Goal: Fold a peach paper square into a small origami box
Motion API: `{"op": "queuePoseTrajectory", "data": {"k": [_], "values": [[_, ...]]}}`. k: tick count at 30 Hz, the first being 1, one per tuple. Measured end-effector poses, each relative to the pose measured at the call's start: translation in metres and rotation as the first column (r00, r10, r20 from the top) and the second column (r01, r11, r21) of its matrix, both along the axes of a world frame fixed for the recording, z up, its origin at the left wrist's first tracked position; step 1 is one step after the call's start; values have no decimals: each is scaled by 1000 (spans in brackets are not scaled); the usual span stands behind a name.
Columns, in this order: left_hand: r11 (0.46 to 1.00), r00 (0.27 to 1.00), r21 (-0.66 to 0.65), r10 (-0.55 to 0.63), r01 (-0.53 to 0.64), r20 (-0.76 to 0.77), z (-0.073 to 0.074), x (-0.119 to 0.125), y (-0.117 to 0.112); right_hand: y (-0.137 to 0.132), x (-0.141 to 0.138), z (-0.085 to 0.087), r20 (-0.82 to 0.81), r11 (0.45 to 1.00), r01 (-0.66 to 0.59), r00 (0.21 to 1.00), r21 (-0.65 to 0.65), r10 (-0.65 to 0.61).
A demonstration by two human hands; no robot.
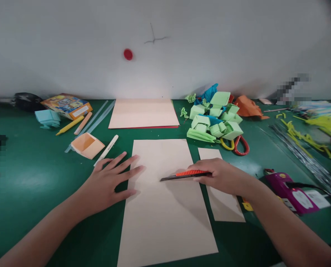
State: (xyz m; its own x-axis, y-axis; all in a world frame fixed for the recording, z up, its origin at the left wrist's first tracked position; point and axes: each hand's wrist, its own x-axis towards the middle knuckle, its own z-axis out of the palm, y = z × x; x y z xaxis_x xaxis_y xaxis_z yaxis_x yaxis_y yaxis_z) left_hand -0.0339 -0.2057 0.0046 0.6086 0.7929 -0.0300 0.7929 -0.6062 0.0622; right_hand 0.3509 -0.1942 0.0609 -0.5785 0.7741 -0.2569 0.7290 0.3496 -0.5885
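Note:
A large pale peach sheet of paper (165,218) lies flat on the green table before me. My left hand (108,180) rests with fingers spread, its fingertips on the sheet's left edge. In my right hand (221,174) is a utility knife (191,172) with an orange grip, its blade pointing left over the middle of the sheet. Whether the tip touches the paper I cannot tell. A narrower paper strip (226,209) lies right of the sheet, partly under my right forearm. Left of the sheet are a white marker (106,150) and a folded peach paper box (87,144).
Stacked paper (144,113) lies by the wall. Green folded paper pieces (215,118) pile beside scissors (234,144) at back right. A purple power strip (291,193) with a black cable sits right. At left are a colourful box (68,105) and a yellow marker (70,125).

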Motion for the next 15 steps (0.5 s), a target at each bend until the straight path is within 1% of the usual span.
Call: {"op": "queuePoseTrajectory", "data": {"k": [10,15], "values": [[1000,1000,2,-4,4,29,0,0,1,-2,5,0,34,999,30,999,-28,-29],[1000,999,24,-17,16,31,-2,-1,2,-2,9,3,39,999,31,999,-34,-29]]}}
